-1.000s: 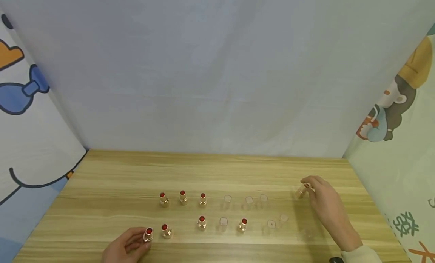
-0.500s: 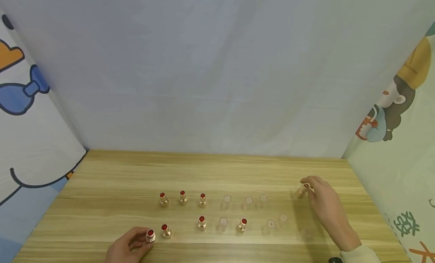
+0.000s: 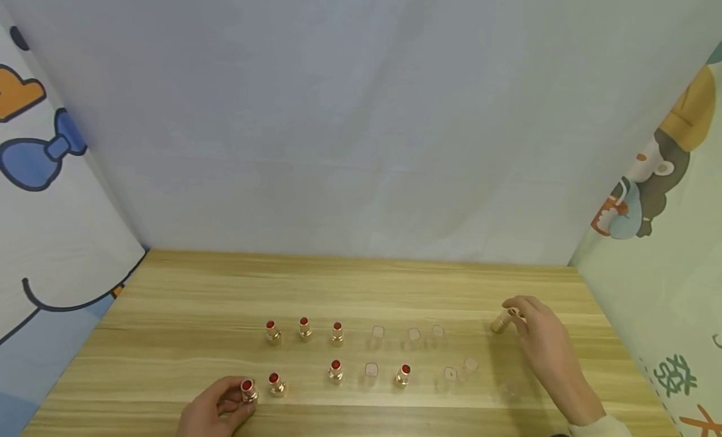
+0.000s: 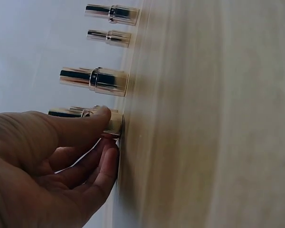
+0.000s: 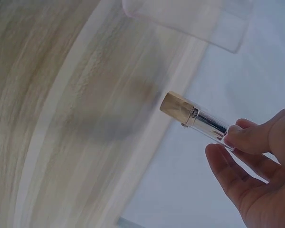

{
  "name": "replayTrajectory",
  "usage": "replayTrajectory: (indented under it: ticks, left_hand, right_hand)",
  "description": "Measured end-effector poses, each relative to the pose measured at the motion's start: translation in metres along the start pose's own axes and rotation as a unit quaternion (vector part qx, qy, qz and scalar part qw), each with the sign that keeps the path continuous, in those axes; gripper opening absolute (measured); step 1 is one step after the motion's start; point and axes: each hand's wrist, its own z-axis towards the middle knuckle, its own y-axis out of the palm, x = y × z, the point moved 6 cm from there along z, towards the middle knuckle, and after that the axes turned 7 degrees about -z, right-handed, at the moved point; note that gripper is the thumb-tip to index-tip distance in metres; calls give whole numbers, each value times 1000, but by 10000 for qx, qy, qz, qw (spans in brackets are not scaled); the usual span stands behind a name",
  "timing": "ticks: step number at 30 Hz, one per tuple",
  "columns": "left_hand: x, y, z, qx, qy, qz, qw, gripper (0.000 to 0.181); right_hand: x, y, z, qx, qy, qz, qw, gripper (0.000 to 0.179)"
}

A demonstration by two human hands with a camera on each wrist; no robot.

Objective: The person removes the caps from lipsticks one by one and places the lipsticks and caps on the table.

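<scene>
At the front left, my left hand [image 3: 211,409] pinches a gold lipstick tube [image 3: 249,391] with a red top. That tube stands upright, its base at the wood surface in the left wrist view, with thumb and fingertips around its lower part. At the right, my right hand [image 3: 547,343] holds another gold lipstick [image 5: 192,116] by the clear cap over its upper end. This one is tilted, its gold base pointing down and left, above its shadow on the table. Right beside the left hand stands another uncapped lipstick [image 3: 276,384].
Three red-topped lipsticks [image 3: 304,329] stand in a back row; two more, one of them this lipstick [image 3: 403,375], stand nearer the front. Several clear caps [image 3: 414,335] are spread between them and the right hand. A grey-white cloth [image 3: 361,142] rises behind the wooden table [image 3: 225,286].
My left hand has shifted slightly to the right, still pinching its lipstick. The right hand stays nearly still with its tilted lipstick; the head view has moved a little.
</scene>
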Motion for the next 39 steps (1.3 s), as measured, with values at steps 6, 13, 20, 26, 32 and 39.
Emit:
replayTrajectory:
  ticks: [6,13,20,26,32,39]
  left_hand:
    - [3,-5,-1,-193,-72,62,9998,63]
    - [26,-22,-7,400,1557,820,9836,69]
    - [68,-35,-30,1826,2726,1241,9365,62]
    - [96,-24,-44,2209,4250,700,8750,51]
    - [110,-2,-47,1866,4894,253,8515,53]
    - [126,31,-53,1430,5430,-169,8273,43]
  right_hand:
    - [-10,-12,-3,95,-66,92,9999,26]
    - [-28,-31,-7,594,-269,22,9979,30]
    - [-53,-49,-13,961,-421,219,9942,37]
    - [-77,-60,-19,1213,-721,540,9885,44]
    - [-95,-59,-28,1353,-973,837,9825,49]
    - [-114,-51,-40,1482,-1411,1338,9697,19]
